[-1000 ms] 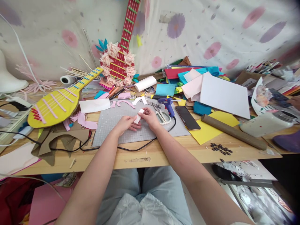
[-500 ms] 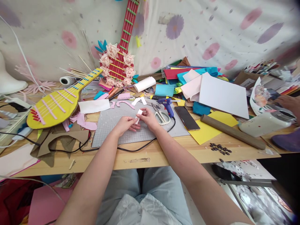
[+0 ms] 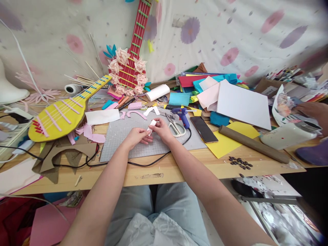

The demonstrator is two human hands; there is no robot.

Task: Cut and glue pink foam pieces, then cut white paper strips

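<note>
Over the grey cutting mat [image 3: 115, 150], my left hand [image 3: 137, 137] and my right hand [image 3: 162, 130] both pinch one small white strip [image 3: 152, 123], which looks like paper or foam; its lower end is hidden by my fingers. Just beyond my hands lie white cut pieces [image 3: 151, 110] and a pink curved piece [image 3: 137, 112]. Beside my right hand are scissors with white handles [image 3: 176, 129] and a blue hot glue gun [image 3: 183, 116], its black cord [image 3: 159, 159] running under my right forearm.
A yellow lute-shaped craft [image 3: 58, 116] lies at left, and a red one with paper flowers [image 3: 128, 73] leans on the wall. To the right are a phone [image 3: 204, 129], a brown tube [image 3: 253, 144] and an open white bottle [image 3: 290, 134]. Another person's hand [image 3: 311, 111] shows at far right.
My hands keep nearly the same hold on the white strip. The other person's hand at far right has shifted slightly left; the whole view has moved a little.
</note>
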